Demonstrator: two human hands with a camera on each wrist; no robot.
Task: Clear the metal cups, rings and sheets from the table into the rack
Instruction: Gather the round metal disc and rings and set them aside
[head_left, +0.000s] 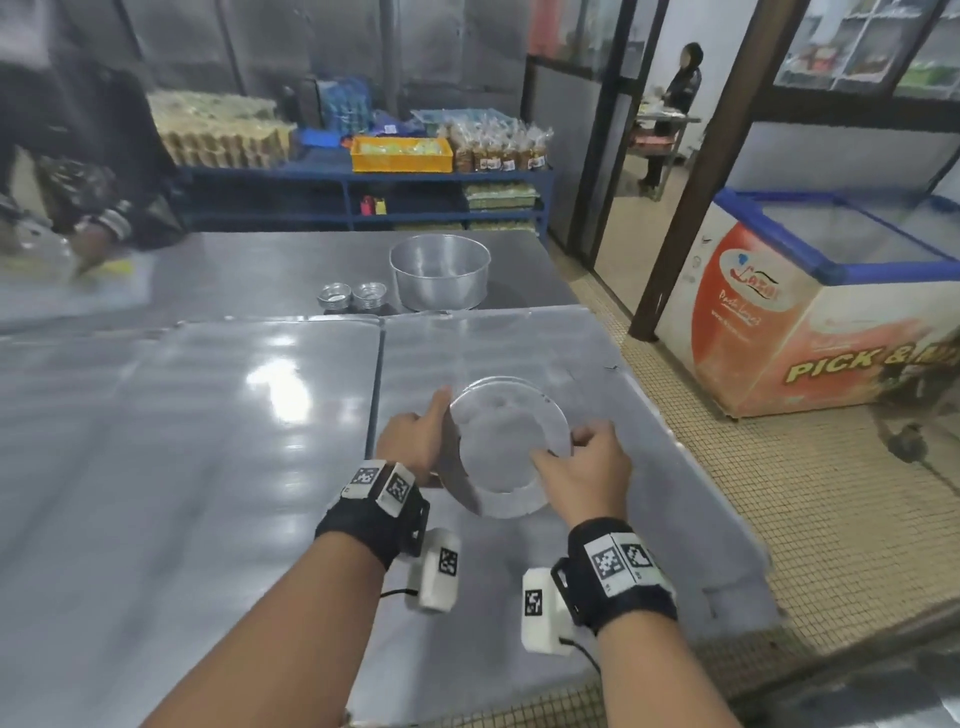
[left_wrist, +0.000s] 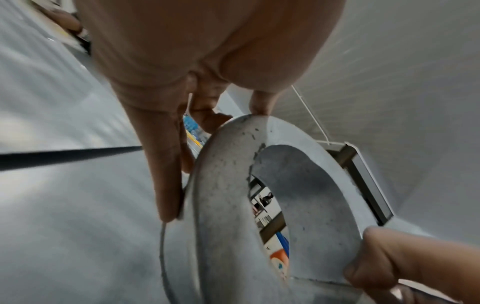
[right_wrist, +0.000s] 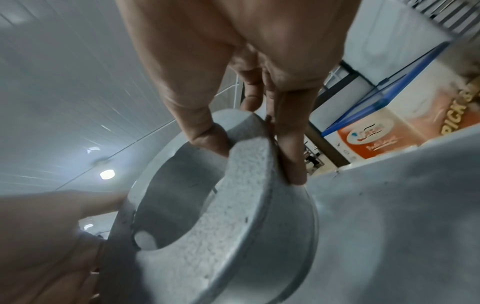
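We work over the tabletop (head_left: 182, 415), where 2 metal sheets (head_left: 519, 353) lie flat. The metal ring (head_left: 511, 447) is held tilted just above the right sheet; we judge it stiff, light and slick, best taken at opposite rims. Our left hand (head_left: 415, 441) pinches the left rim, our right hand (head_left: 587, 478) the right, fingers (right_wrist: 291, 156) curled over its edge.

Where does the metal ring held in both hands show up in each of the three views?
Head: metal ring, lower centre, between both hands.
Left wrist: ring, centre to bottom, under the fingers.
Right wrist: ring, centre to bottom.
Shared landmark: orange and white chest freezer, seen through the ring on the left wrist, upper right.
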